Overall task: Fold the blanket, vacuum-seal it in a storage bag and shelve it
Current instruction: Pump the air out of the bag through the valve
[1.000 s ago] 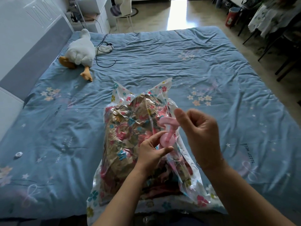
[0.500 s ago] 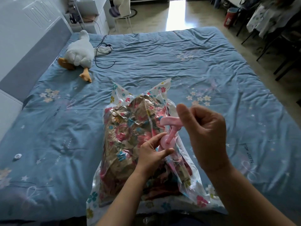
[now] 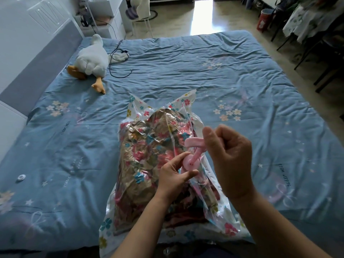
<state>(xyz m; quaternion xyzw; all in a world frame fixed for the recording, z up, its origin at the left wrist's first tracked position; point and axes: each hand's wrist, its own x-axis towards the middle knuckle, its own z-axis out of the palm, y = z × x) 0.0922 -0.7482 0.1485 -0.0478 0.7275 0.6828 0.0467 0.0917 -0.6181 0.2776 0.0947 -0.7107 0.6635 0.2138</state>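
Note:
A clear storage bag with a flowered border lies on the blue bed near its front edge. Inside it is a folded flowered blanket, brown and pink. A pink hand pump stands on the bag's right part. My left hand pinches the pump's round base between thumb and fingers. My right hand grips the pump's T-shaped handle, which is lifted above the base on its thin rod. The spot where the pump meets the bag is hidden by my left hand.
A white plush goose and a black cable lie at the far left of the bed. A small white round cap rests on the sheet at left. Headboard at left; chairs, a table and a red bin stand beyond.
My right hand has drawn the pump handle slightly up and to the right. My left hand stays on the base.

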